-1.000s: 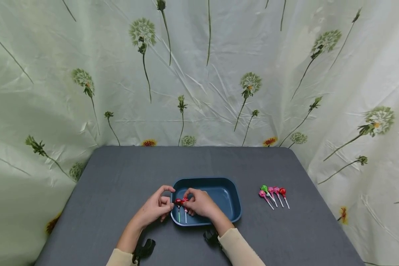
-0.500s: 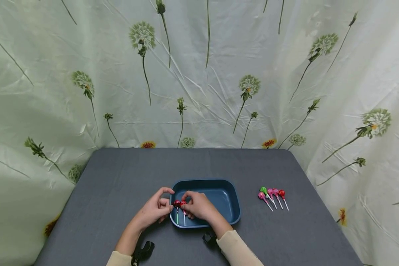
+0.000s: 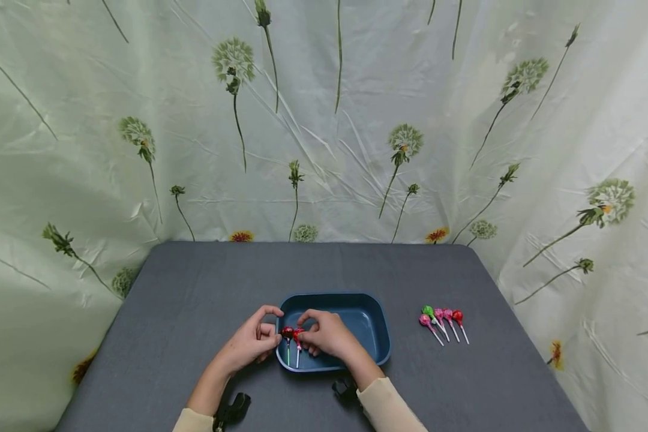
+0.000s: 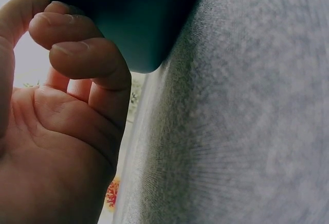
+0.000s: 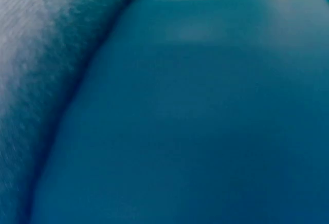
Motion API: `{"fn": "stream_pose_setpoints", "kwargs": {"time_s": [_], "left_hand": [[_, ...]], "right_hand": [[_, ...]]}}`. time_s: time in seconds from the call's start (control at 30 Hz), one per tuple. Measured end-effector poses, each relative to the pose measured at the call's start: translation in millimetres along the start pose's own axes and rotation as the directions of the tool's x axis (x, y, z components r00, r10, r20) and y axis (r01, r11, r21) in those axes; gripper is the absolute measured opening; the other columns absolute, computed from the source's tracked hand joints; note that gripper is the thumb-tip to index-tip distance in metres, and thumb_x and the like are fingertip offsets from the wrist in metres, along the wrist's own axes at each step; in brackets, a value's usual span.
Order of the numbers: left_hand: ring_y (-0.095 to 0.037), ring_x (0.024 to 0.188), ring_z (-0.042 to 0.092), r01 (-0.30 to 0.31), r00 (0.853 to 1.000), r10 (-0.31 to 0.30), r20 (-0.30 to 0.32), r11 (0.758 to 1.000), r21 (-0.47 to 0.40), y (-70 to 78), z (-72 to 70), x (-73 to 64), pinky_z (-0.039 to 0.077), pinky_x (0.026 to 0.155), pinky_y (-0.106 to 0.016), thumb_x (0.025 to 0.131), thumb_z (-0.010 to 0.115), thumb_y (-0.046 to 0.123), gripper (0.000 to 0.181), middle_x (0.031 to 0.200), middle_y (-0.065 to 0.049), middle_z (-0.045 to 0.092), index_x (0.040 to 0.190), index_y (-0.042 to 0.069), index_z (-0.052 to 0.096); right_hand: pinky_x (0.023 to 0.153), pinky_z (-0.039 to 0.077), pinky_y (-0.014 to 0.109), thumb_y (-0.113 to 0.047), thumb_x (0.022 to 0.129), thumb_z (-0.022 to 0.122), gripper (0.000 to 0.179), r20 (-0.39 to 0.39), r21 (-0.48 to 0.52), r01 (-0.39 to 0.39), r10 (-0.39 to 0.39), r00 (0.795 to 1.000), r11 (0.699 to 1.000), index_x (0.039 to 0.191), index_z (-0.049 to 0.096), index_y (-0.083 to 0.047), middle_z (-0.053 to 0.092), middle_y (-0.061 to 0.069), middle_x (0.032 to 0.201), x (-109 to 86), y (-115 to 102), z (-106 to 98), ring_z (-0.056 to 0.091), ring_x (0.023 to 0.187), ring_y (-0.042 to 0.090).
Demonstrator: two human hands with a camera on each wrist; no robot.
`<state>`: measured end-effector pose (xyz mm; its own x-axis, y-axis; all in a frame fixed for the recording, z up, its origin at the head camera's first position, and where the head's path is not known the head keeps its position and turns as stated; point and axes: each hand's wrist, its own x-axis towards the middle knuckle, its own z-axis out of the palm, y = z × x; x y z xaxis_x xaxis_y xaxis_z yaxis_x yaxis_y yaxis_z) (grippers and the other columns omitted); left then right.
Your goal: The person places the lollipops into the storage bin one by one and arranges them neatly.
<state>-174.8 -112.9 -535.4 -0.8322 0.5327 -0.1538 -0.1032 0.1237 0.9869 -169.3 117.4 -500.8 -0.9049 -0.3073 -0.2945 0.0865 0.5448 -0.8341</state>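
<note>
A blue rectangular tray (image 3: 351,300) stands on the table, with two lollipops at its left end. My left hand (image 3: 251,339) grips the tray's left wall; in the left wrist view its curled fingers (image 4: 77,54) lie against the outside. Inside the tray my right hand (image 3: 326,334) pinches a red lollipop (image 3: 297,348) by its wrapped head, stick toward me. Just left of it lies a dark red lollipop (image 3: 287,333) with a green stick. The right wrist view holds only the blurred blue tray wall (image 5: 169,106); the right fingers do not show there.
Right of the tray, several lollipops (image 3: 441,318) in pink, green and red wrappers lie in a row on the grey table (image 3: 205,270). A pale curtain (image 3: 324,132) with a dandelion print hangs behind the table. Both wrists wear black camera mounts (image 3: 234,409).
The red lollipop in my right hand has shifted slightly left, its stick now closer to the green one. My left hand stays on the tray wall. The head view has tilted a little.
</note>
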Motion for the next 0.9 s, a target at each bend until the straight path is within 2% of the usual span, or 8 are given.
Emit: {"fn": "stream_pose_setpoints", "kwargs": {"time_s": [0.2, 0.37, 0.57, 0.7, 0.8, 0.9], "left_hand": [[-0.014, 0.052, 0.048, 0.025, 1.0, -0.025, 0.0, 1.0, 0.0, -0.6, 1.7, 0.2, 0.043, 0.049, -0.026, 0.095, 0.063, 0.011, 0.051, 0.07, -0.003, 0.055, 0.137, 0.008, 0.035], [-0.015, 0.052, 0.049, 0.035, 0.999, -0.035, -0.017, 0.999, 0.007, -1.0, 1.8, 0.1, 0.043, 0.049, -0.026, 0.094, 0.064, 0.011, 0.051, 0.07, -0.003, 0.056, 0.136, 0.009, 0.036], [-0.015, 0.052, 0.049, 0.039, 0.999, -0.039, -0.024, 0.999, 0.009, 0.2, 1.6, 0.4, 0.042, 0.049, -0.025, 0.093, 0.064, 0.011, 0.052, 0.069, -0.003, 0.056, 0.137, 0.008, 0.035], [-0.015, 0.052, 0.048, 0.043, 0.999, -0.043, -0.026, 0.999, 0.004, 0.4, 1.1, 1.9, 0.042, 0.049, -0.025, 0.093, 0.065, 0.012, 0.053, 0.069, -0.003, 0.056, 0.137, 0.008, 0.035], [-0.014, 0.052, 0.048, 0.041, 0.999, -0.041, -0.025, 0.999, 0.004, 0.0, 0.7, 2.2, 0.042, 0.049, -0.025, 0.093, 0.065, 0.011, 0.054, 0.069, -0.003, 0.055, 0.138, 0.008, 0.035], [-0.014, 0.052, 0.048, 0.034, 0.999, -0.034, -0.023, 0.999, 0.005, -0.2, 0.5, 2.3, 0.042, 0.049, -0.025, 0.093, 0.064, 0.011, 0.054, 0.069, -0.003, 0.055, 0.138, 0.007, 0.034]], "right_hand": [[0.056, 0.055, 0.033, -0.018, 0.093, 0.07, 0.028, -0.028, 0.063, 0.098, -0.096, 0.995, 0.993, 0.118, 0.065, -0.008, 0.071, 0.009, 0.072, -10.6, 0, -11, 0.064, 0.056, 0.017], [0.063, 0.059, 0.04, -0.019, 0.093, 0.07, 0.035, -0.063, 0.134, 0.148, -0.141, 0.988, 0.98, 0.124, 0.062, -0.006, 0.073, 0.02, 0.083, -19.2, -2, -23, 0.067, 0.06, 0.018], [0.069, 0.059, 0.046, -0.022, 0.093, 0.071, 0.035, -0.125, 0.185, 0.179, -0.158, 0.98, 0.966, 0.124, 0.061, -0.012, 0.071, 0.027, 0.091, -29.9, 1, -45, 0.068, 0.064, 0.018], [0.068, 0.059, 0.039, -0.021, 0.092, 0.071, 0.037, -0.181, 0.219, 0.189, -0.151, 0.972, 0.957, 0.126, 0.06, -0.009, 0.07, 0.027, 0.09, -36.1, 7, -63, 0.067, 0.067, 0.019], [0.068, 0.059, 0.037, -0.016, 0.093, 0.069, 0.039, -0.213, 0.248, 0.188, -0.136, 0.968, 0.95, 0.128, 0.058, -0.004, 0.071, 0.021, 0.086, -41.8, 9, -74, 0.069, 0.07, 0.026], [0.069, 0.059, 0.037, -0.016, 0.094, 0.068, 0.039, -0.238, 0.266, 0.197, -0.134, 0.962, 0.944, 0.13, 0.057, -0.004, 0.071, 0.02, 0.088, -45.8, 15, -83, 0.069, 0.072, 0.027]]}}
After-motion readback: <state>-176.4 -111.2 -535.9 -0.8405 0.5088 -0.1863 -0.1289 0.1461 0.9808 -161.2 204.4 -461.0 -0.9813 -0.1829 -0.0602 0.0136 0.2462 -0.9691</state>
